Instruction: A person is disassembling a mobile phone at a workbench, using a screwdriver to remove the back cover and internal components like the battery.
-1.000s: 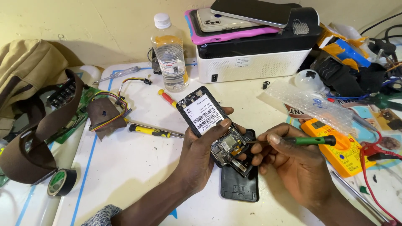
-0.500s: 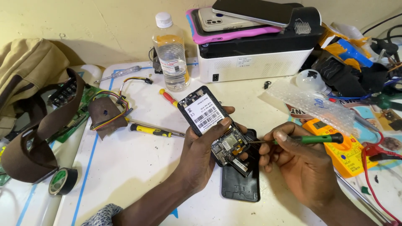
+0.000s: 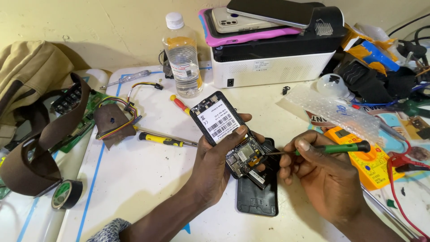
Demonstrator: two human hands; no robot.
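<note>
A clear plastic bottle (image 3: 182,56) stands at the worktop's (image 3: 134,179) far edge beside a white printer (image 3: 268,67); a yellow multimeter (image 3: 367,157) lies near the right edge.

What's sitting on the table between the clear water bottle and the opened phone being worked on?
In the head view, a red-and-yellow screwdriver lies on the white table between the bottle and the opened phone in the left hand.

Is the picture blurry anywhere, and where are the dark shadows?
Head view: sharp nearly everywhere; the opened phone in the left hand and the screwdriver in the right hand look crisp. Soft, even light; dark shadows fall behind the bag on the wall and under the hands. Faint glare on the bottle.
</note>
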